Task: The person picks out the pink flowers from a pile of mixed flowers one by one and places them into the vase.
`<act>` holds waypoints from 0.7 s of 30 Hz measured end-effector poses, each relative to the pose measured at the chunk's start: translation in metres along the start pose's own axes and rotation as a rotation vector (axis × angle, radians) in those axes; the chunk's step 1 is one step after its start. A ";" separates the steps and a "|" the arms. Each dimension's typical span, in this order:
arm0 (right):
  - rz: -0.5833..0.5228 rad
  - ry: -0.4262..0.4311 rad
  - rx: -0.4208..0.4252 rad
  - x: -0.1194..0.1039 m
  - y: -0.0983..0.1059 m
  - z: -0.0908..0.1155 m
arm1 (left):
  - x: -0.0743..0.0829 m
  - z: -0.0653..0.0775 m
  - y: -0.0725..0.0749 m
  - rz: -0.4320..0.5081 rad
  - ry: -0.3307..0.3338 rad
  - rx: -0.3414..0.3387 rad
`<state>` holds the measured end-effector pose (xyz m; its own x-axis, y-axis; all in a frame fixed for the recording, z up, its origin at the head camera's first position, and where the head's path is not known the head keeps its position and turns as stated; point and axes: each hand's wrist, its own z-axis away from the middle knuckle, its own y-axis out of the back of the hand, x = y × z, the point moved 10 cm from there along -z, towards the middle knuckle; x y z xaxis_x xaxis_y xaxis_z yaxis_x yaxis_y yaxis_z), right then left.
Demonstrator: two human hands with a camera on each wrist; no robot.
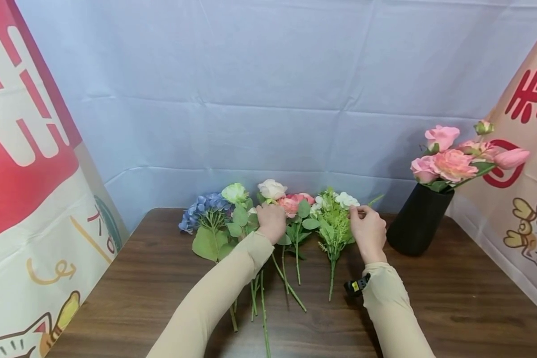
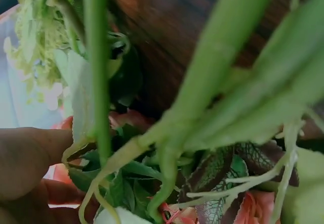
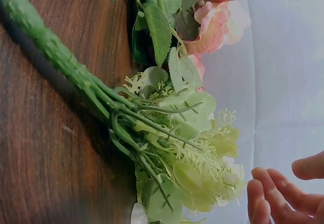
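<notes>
1. Two bare hands are over a row of artificial flowers on the brown wooden table (image 1: pixel 474 308).
2. The left hand (image 1: pixel 272 222) is among the blooms, just in front of the pale rose (image 1: pixel 272 189) and beside the coral flowers (image 1: pixel 288 206). Its thumb and fingers lie close to a leafy stem; I cannot tell whether they pinch it.
3. The right hand (image 1: pixel 368 231) holds nothing: its fingers curve loosely, thumb apart from them, just beside the white-flowered green sprig (image 1: pixel 335 231).
4. That sprig lies at the right end of the row, its stem pointing toward the person.
5. At the left end lies the blue hydrangea (image 1: pixel 210 206), with the greenish-white bloom (image 1: pixel 234 193) next to it.
6. To the right of the right hand stands the black vase (image 1: pixel 422 219), holding pink flowers (image 1: pixel 455 165).
7. Behind the table hangs a pale blue cloth (image 1: pixel 268 99).
</notes>
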<state>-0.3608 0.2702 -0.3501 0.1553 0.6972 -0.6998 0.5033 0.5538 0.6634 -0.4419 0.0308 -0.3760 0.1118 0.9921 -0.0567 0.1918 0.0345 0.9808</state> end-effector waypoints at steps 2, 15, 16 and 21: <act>0.000 0.000 0.001 0.000 0.000 -0.001 | -0.002 -0.002 -0.002 -0.007 0.021 -0.009; -0.003 0.000 -0.006 0.003 -0.002 -0.003 | -0.006 -0.010 -0.005 0.116 -0.050 -0.030; -0.003 0.000 -0.007 0.003 -0.002 -0.003 | -0.006 -0.009 -0.006 0.129 -0.062 -0.046; 0.001 0.003 0.000 0.003 -0.002 -0.005 | -0.004 -0.008 -0.011 0.177 -0.088 -0.114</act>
<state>-0.3654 0.2732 -0.3528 0.1532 0.6995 -0.6980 0.5029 0.5528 0.6644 -0.4525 0.0275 -0.3854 0.2191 0.9698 0.1068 0.0504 -0.1206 0.9914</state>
